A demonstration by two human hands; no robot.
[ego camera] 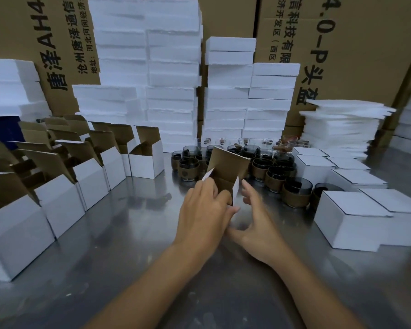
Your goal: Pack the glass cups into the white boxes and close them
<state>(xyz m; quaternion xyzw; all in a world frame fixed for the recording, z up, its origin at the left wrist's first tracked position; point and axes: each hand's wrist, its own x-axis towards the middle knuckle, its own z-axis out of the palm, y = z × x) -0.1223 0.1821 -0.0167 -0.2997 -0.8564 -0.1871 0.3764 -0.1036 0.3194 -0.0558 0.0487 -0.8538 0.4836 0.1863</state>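
One head-worn camera looks forward and down, close over the table [133, 245].

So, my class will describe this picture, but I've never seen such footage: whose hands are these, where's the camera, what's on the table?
No machine here: a person wears one camera on the head, looking down at their own hands. The left hand grips an open box, white outside, brown inside; the right hand is spread open beside it, blurred. On the metal table stand a row of open boxes at left, glass cups with brown sleeves in the middle, closed boxes at right, white foam stacks behind.
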